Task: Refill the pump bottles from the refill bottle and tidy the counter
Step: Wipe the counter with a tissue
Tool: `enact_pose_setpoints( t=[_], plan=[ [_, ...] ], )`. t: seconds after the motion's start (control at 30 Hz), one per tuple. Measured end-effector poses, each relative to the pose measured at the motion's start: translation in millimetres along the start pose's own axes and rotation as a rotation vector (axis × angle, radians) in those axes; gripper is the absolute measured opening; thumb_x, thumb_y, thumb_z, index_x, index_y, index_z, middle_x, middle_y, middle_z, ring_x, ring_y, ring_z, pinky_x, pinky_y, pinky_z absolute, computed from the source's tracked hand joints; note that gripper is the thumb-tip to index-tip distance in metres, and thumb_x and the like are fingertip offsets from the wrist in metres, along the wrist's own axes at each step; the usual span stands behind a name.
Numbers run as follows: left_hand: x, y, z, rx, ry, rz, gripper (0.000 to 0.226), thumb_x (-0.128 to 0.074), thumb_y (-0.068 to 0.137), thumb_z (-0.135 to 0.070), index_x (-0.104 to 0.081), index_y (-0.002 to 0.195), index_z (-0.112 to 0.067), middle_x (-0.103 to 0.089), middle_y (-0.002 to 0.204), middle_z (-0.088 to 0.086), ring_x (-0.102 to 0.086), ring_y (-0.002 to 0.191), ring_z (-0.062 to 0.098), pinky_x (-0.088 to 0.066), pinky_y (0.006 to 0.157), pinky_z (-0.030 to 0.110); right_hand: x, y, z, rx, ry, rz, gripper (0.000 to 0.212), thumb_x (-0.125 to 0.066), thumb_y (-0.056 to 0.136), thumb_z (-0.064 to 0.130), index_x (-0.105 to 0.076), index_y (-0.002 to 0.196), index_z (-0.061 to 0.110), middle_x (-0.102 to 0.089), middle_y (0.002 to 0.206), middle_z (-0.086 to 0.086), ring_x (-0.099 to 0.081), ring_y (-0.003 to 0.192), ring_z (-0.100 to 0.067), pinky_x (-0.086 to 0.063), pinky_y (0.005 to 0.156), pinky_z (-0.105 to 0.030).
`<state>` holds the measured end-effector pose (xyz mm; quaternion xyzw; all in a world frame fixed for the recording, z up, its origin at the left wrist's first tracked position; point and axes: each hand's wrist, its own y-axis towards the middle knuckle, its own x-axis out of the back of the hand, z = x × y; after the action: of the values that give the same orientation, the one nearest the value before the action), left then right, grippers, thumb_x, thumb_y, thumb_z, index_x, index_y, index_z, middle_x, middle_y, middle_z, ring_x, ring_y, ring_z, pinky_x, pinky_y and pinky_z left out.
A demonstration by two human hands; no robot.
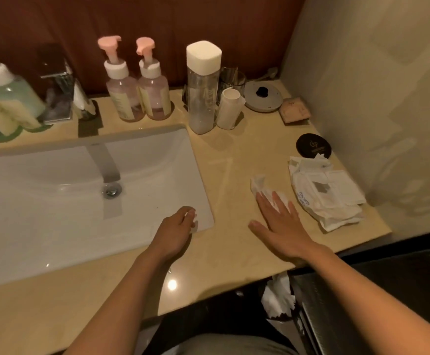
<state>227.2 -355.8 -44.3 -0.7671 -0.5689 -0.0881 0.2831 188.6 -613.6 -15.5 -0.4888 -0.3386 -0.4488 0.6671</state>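
1. The right hand (280, 221) lies flat on a wipe (260, 184), fingers straight and spread, pressing it to the surface (234, 155). Nothing pinches the wipe, so a quick stroke could leave it bunched behind the palm or slip off it.
2. The wipes pack (329, 196) lies just beside that hand, open and crumpled, near the front edge. A sweep to the right could nudge it over the edge, where I see a bin with tissue below.
3. A black disc (313, 146) sits just behind the pack; the same sweep could knock it.
4. The pump bottles (124, 98) (155, 96) stand upright at the back wall, touching each other, pumps on. The refill bottle (203, 93) stands capped to their right, near the sink (55, 201) corner, with a white tube (229, 108) leaning close by. It is tall and narrow; wiping further back could bump it and tip it into them.
5. The left hand (175, 226) rests at the sink rim with curled fingers. Something pale shows at the fingertips, but I cannot tell whether they hold anything. If so, it could drop into the basin.
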Motion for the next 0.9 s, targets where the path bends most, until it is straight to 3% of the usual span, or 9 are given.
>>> enact_pose_setpoints(
  t=[0.13, 0.3, 0.43, 0.57, 0.67, 0.73, 0.8, 0.9],
  plan=[
    [0, 1, -1, 0.000, 0.040, 0.016, 0.029, -0.029, 0.101, -0.033, -0.055, 0.110, -0.025, -0.063, 0.098, 0.000, -0.058, 0.089, 0.015, -0.041, 0.078, 0.028, 9, 53, 24, -0.027, 0.102, -0.014, 0.069, -0.020, 0.095, 0.060, 0.011, 0.149, 0.032, 0.014, 0.156, 0.014, 0.025, 0.140, -0.010, 0.017, 0.113, -0.043],
    [-1, -4, -3, -0.003, 0.095, -0.060, 0.035, -0.028, 0.102, -0.032, -0.058, 0.114, -0.019, -0.063, 0.100, 0.001, -0.058, 0.092, 0.017, -0.042, 0.081, 0.028, 9, 75, 47, 0.082, 0.101, 0.045, 0.064, -0.017, 0.095, 0.058, 0.009, 0.149, 0.036, 0.012, 0.157, 0.013, 0.023, 0.141, -0.010, 0.017, 0.114, -0.042],
    [0, -10, -4, -0.085, 0.121, -0.106, 0.026, -0.041, 0.099, -0.022, -0.063, 0.110, -0.015, -0.067, 0.101, 0.001, -0.060, 0.089, 0.009, -0.044, 0.078, 0.019, -9, 38, 58, 0.245, 0.120, 0.062, 0.062, -0.014, 0.094, 0.061, 0.006, 0.149, 0.039, 0.009, 0.156, 0.019, 0.020, 0.140, -0.001, 0.015, 0.115, -0.037],
    [13, -17, 1, -0.057, 0.345, -0.101, 0.032, -0.039, 0.099, -0.033, -0.067, 0.102, -0.017, -0.069, 0.100, 0.000, -0.063, 0.092, 0.017, -0.049, 0.085, 0.037, -28, -11, 70, 0.366, 0.065, 0.097, 0.064, -0.011, 0.093, 0.062, 0.006, 0.149, 0.037, 0.014, 0.149, 0.025, 0.022, 0.136, 0.005, 0.016, 0.114, -0.032],
    [16, -28, 1, 0.027, 0.547, -0.254, 0.049, -0.031, 0.098, -0.046, -0.068, 0.095, -0.015, -0.070, 0.092, 0.001, -0.062, 0.086, 0.021, -0.046, 0.072, 0.033, -37, -46, 66, 0.410, 0.041, 0.114, 0.072, 0.000, 0.084, 0.068, 0.011, 0.148, 0.036, 0.022, 0.147, 0.025, 0.028, 0.135, 0.006, 0.018, 0.113, -0.028],
    [14, -38, 1, 0.063, 0.575, -0.366, 0.054, -0.028, 0.098, -0.047, -0.069, 0.091, -0.012, -0.070, 0.087, 0.003, -0.062, 0.081, 0.023, -0.042, 0.067, 0.031, -39, -66, 54, 0.433, 0.027, 0.123, 0.070, -0.003, 0.085, 0.066, 0.016, 0.146, 0.038, 0.026, 0.145, 0.026, 0.031, 0.132, 0.009, 0.021, 0.110, -0.023],
    [14, -48, 3, 0.062, 0.617, -0.436, 0.056, -0.028, 0.099, -0.045, -0.068, 0.080, -0.011, -0.067, 0.073, 0.004, -0.058, 0.068, 0.021, -0.045, 0.078, 0.037, -37, -80, 38, 0.417, 0.010, 0.129, 0.064, -0.010, 0.091, 0.063, 0.020, 0.143, 0.040, 0.031, 0.140, 0.029, 0.035, 0.127, 0.014, 0.026, 0.105, -0.016],
    [13, -61, 9, 0.118, 0.661, -0.467, 0.055, -0.025, 0.100, -0.042, -0.053, 0.059, -0.018, -0.054, 0.056, -0.004, -0.046, 0.058, 0.016, -0.032, 0.102, 0.046, -31, -90, 4, 0.344, -0.019, 0.107, 0.060, -0.015, 0.095, 0.058, 0.024, 0.139, 0.044, 0.034, 0.139, 0.030, 0.037, 0.126, 0.014, 0.023, 0.108, -0.017]
  ],
)
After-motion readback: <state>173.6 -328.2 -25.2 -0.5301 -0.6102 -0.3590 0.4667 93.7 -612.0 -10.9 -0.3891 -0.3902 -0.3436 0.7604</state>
